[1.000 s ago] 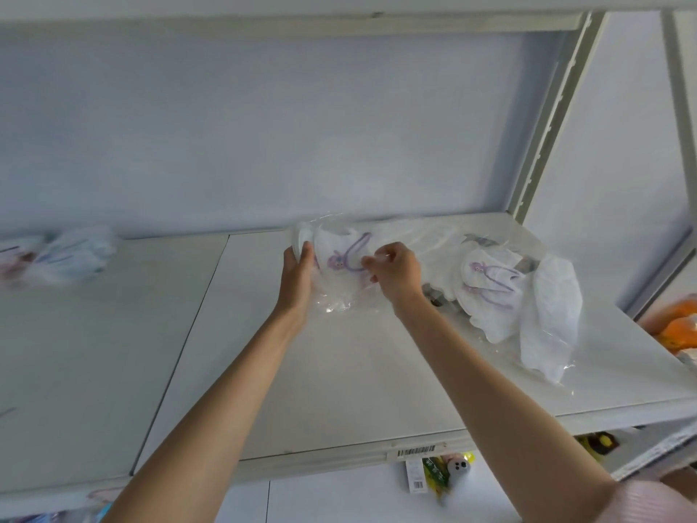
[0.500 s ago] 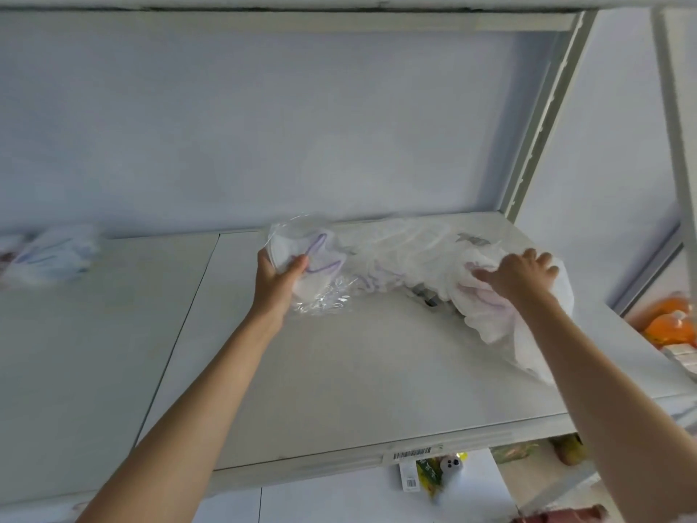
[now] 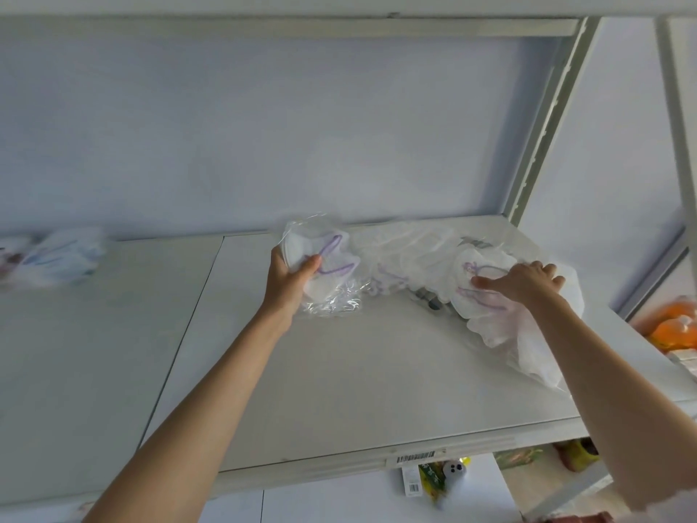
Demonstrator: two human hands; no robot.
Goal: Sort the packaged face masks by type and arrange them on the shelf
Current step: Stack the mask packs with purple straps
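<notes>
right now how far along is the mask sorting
Done, it seems: a small group of packaged masks lies at the shelf's far left. In hand: the left hand grips one purple-strapped mask packet; the right hand rests on the unsorted pile. Left: that heap.

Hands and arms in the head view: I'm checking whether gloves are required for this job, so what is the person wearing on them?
Nothing on either. The left hand and right hand are bare, with no gloves, and no rings, watch or bracelet show. Both forearms are bare to the frame's lower edge. Only a blurred pale pink bit of sleeve shows, at the lower right corner.
</notes>
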